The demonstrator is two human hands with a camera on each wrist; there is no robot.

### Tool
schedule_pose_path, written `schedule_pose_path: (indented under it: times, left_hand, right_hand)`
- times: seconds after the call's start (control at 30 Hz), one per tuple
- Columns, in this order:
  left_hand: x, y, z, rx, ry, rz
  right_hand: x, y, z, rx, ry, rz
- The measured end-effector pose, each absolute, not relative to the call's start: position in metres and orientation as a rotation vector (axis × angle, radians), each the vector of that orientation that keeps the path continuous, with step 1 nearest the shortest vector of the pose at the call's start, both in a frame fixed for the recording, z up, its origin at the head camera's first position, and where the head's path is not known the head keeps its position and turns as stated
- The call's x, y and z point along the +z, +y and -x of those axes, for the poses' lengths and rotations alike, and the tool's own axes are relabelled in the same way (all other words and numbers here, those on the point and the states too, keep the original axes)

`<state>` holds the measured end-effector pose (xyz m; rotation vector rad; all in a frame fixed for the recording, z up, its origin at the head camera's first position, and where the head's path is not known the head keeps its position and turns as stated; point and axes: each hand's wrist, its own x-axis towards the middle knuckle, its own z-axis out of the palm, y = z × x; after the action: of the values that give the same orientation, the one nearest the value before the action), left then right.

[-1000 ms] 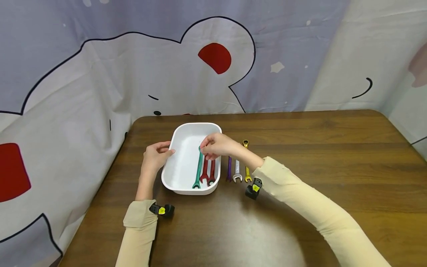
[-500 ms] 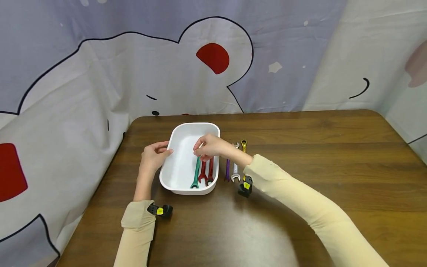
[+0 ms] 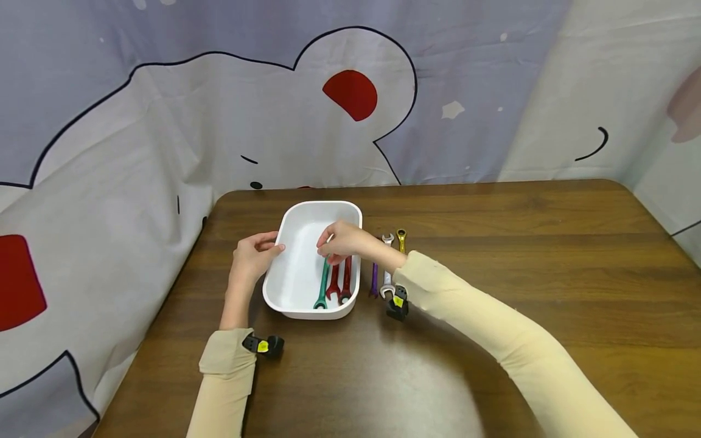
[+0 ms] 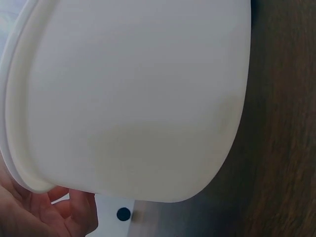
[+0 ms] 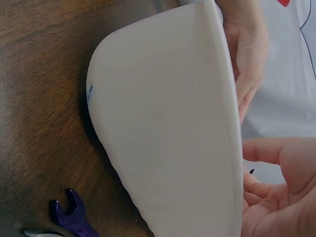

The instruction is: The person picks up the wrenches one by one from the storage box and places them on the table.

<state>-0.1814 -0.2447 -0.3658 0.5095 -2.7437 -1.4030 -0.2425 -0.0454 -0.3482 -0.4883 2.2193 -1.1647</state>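
Here, white tub (image 3: 297, 277) holds three wrenches (image 3: 324, 283); left hand (image 3: 253, 255) grips rim (image 3: 306, 314); right hand (image 3: 342, 239) curled, hold unclear.

I can read no lettering, numbers or brands; yellow labels (image 3: 263, 347) on black wrist cameras (image 3: 276, 347) too small to decipher.

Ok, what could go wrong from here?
The right grip hides the upper end of the long green metal wrench, so it might nudge the two red metal wrenches close beside it. In the head view, the right wrist's black camera overlaps the silver open-ended wrench; a dip could knock it. The left grip holds the white rounded tub by one side's rim, so a pull might slide it.
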Motion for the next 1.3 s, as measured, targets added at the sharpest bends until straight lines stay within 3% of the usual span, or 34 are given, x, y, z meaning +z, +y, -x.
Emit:
schedule_pose_path:
  times: [1.3]
  left_hand:
    - [-0.367,-0.249,0.185,-1.406,-2.75,-0.495]
  right_hand:
    - [-0.357,-0.069,0.254,-0.573,2.572,0.508]
